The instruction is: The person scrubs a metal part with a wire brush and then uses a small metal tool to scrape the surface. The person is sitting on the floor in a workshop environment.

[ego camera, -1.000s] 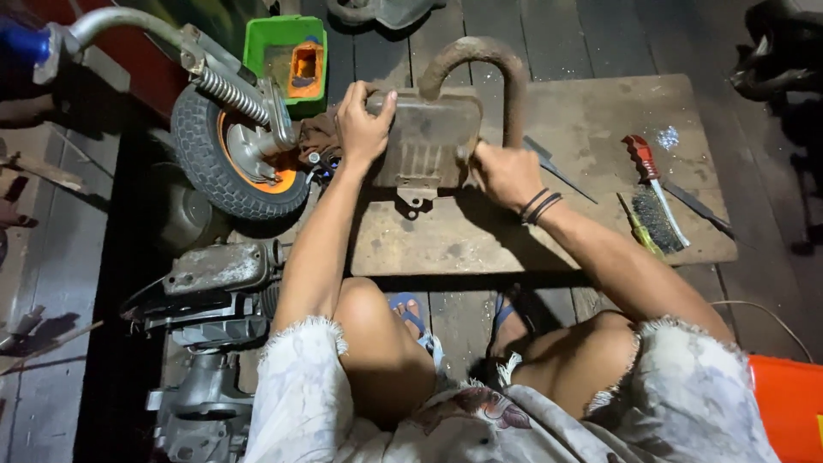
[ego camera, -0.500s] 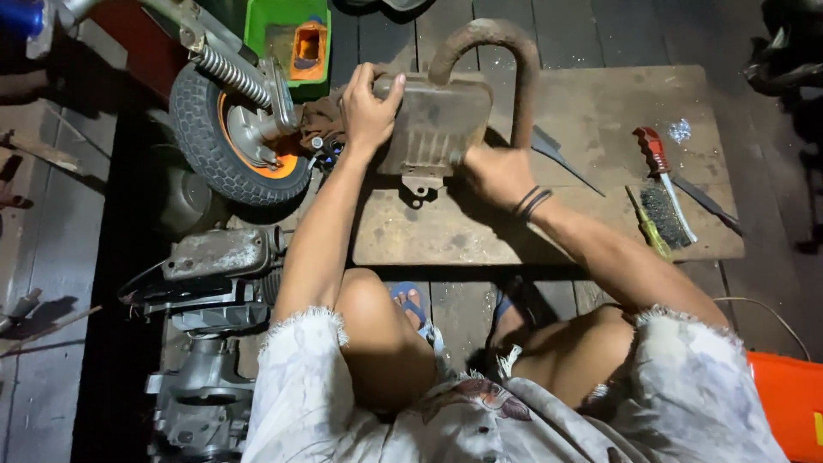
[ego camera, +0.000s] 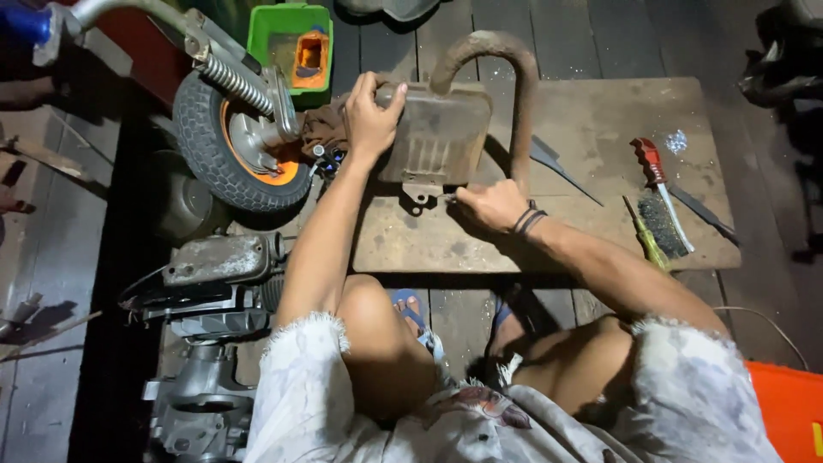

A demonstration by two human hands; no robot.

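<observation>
Head view looks down on a wooden board (ego camera: 591, 120) laid over dark floor planks; near its centre stands a rusty metal muffler box (ego camera: 437, 133) with a curved rusted pipe (ego camera: 506, 60) arching from its top toward 3 o'clock; left hand (ego camera: 370, 120) is wrapped over the box's upper left corner, fingers curled on its top edge; right hand (ego camera: 489, 204) sits at the box's 5 o'clock, fingers pinched together just beside the small bracket (ego camera: 417, 200) under it, what they pinch too small to tell; at 11 o'clock a green plastic tray (ego camera: 274, 30) holds an orange boxy part (ego camera: 310, 53); a small tyred wheel (ego camera: 236, 146) stands at 9 o'clock; a red-handled knife (ego camera: 656, 184) and wire brush (ego camera: 656, 230) lie at 3 o'clock.
</observation>
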